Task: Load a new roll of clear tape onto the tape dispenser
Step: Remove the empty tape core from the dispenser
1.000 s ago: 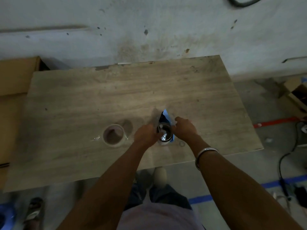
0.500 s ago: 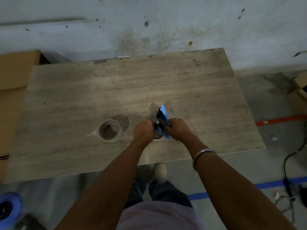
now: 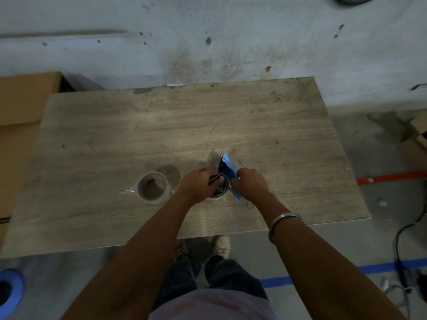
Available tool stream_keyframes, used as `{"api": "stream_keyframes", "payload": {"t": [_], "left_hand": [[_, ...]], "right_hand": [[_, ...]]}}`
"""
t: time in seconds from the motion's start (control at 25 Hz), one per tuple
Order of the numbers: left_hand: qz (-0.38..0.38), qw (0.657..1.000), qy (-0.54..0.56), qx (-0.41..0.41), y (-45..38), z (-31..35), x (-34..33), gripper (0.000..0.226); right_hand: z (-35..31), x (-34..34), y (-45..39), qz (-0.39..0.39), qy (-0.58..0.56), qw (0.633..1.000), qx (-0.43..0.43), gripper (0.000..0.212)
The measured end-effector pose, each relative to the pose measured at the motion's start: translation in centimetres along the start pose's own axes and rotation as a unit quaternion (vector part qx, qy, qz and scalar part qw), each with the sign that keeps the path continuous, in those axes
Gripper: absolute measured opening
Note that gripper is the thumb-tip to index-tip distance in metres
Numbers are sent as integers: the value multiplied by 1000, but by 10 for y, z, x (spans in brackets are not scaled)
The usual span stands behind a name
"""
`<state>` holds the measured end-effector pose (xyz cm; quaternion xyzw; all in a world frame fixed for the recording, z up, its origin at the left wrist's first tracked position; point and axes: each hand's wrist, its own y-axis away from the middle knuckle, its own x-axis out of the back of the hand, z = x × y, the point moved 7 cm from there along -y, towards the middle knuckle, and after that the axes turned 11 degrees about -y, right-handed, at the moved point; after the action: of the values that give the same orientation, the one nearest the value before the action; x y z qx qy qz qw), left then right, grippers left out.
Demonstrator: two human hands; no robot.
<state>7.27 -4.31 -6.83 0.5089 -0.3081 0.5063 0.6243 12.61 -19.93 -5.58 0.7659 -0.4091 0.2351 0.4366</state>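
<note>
Blue plastic tape dispenser [image 3: 228, 168] stood on wooden table [image 3: 161, 125], near front edge, middle. Left hand [image 3: 198, 185] curled, fingers reaching into round roll spot on dispenser; what it pinched, cannot tell. Right hand [image 3: 250, 183] closed on dispenser's blue side, holding it steady. Clear tape roll with pale core [image 3: 153, 187] lay flat just left of left hand, untouched.

Good way, I think: keep dispenser held firm, push roll straight onto hub.

Table far side bare, lots of room. Front edge close, careful.
</note>
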Motion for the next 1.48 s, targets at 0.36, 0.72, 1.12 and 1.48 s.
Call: {"api": "stream_keyframes", "payload": {"t": [0.36,0.72,1.12,1.48], "left_hand": [[34,992,-123,-25,14,1,-6,81],[66,993,-87,-33,15,4,0,62],[68,995,6,-70,28,3,15,63],[146,989,-4,-32,43,-7,55,79]], "right_hand": [[-10,1,-3,24,47,999,-12,21],[-18,0,-1,55,78,995,10,21],[-19,0,0,56,100,993,25,18],[-30,8,5,21,173,985,-4,23]]}}
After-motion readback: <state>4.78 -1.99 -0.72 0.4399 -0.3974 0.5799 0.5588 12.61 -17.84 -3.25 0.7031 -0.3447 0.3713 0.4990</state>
